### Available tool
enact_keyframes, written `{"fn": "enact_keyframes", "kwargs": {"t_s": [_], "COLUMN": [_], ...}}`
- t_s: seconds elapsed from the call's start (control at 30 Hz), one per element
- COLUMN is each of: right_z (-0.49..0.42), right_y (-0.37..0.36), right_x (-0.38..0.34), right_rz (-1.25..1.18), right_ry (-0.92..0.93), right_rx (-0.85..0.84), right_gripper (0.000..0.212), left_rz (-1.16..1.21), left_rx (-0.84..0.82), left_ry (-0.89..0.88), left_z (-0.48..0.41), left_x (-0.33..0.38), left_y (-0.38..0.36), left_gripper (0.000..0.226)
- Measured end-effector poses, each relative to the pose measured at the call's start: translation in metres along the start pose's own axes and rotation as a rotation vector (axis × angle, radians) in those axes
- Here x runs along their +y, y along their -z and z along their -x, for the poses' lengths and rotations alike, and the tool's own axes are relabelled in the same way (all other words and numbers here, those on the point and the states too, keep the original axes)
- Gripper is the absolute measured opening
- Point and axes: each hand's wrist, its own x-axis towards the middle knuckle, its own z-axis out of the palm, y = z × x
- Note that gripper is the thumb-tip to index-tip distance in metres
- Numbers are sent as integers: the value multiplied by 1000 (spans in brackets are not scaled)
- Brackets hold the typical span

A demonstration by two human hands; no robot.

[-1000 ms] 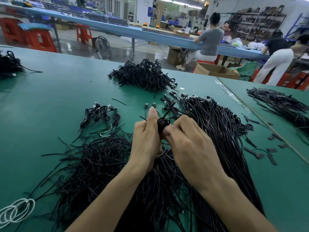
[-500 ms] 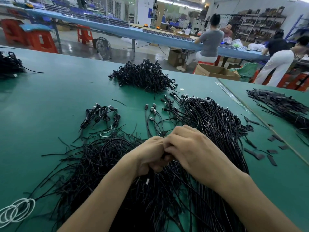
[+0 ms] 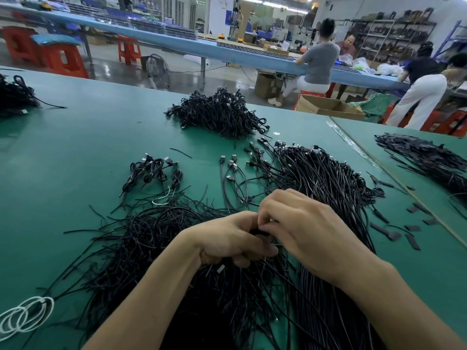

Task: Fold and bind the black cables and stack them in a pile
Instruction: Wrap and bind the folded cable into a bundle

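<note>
On my feed both hands meet low in the middle, over the near heap of loose cables (image 3: 156, 243) on the green table (image 3: 75, 147). The left hand (image 3: 227, 238) is clenched: its fingers are curled under and its thumb lies across toward the right, gripping a small black cable (image 3: 257, 232) folded into a tight wad. Only a sliver of that cable shows between the two hands, so I cannot tell how many folds it has or whether a tie is on it. A connector (image 3: 220, 268) sticks out just below the left palm.

The right hand (image 3: 303, 228) comes in from the right with knuckles up and fingers bent down, its fingertips (image 3: 264, 224) pinching the same cable, touching the left hand's thumb side.

Right of the hands, a thick sheaf of straight cables (image 3: 328, 178) runs from near to far, connectors at the far end. The pile (image 3: 217, 114) of bound cables sits far from the hands, near the table's far edge. A few more bound cables (image 3: 151, 173) lie to the left, between the pile and the loose heap. Flat black ties (image 3: 414, 233) are scattered at the right, and a coiled white cable (image 3: 25, 317) lies at the near left.
</note>
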Motion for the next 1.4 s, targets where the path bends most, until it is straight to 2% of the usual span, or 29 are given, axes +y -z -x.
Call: {"fn": "enact_keyframes", "kwargs": {"t_s": [0.1, 0.2, 0.37, 0.47, 0.53, 0.63, 0.7, 0.8, 0.9, 0.93, 1.03, 1.13, 1.27, 1.33, 1.4], "right_z": [2, 3, 0, -2, -2, -2, -1, -2, -2, -2, -5, -11, -14, -14, -13], "right_y": [3, 2, -1, -1, 0, -2, -5, -10, -19, -21, -26, -27, -25, -22, -22], "right_x": [-2, -3, -2, -1, -2, -2, -2, 1, 5, 4, -2, -9, -9, -8, -6], "right_rz": [112, 150, 107, 83, 69, 92, 117, 92, -147, -216, -410, -779, -1275, -1443, -1557], "right_ry": [113, 117, 113, 128, 121, 85, 61, 14, -149, -199, -305, -436, -596, -594, -554], "right_rx": [-14, -35, -74, -86, -86, -67, -3, 153, 337, 409, 644, 788, 789, 741, 682], "right_gripper": [7, 20, 26, 28, 25, 31, 35, 40, 27, 26, 38, 35, 27, 25, 22], "left_rz": [-77, -194, -176, -187, -136, -35, 111, 384, 633, 657, 603, 450, 19, -66, -50], "left_rx": [6, 34, 100, 108, 90, 111, 146, 178, 173, 199, 317, 410, 679, 876, 931], "left_ry": [67, 125, 147, 159, 157, 124, 68, -12, -96, -133, -270, -370, -374, -357, -395], "left_z": [1, 1, -1, -2, -1, -1, -5, -11, -12, -13, -17, -18, -12, -8, -4], "left_x": [0, -1, 2, 2, 3, 3, 2, 5, 13, 14, 13, 13, 13, 13, 15], "left_y": [1, 3, -3, -3, -3, -5, -7, -10, -13, -14, -22, -24, -19, -16, -14], "left_gripper": [16, 18, 13, 31, 39, 28, 28, 38, 12, 10, 25, 37, 29, 30, 33]}}
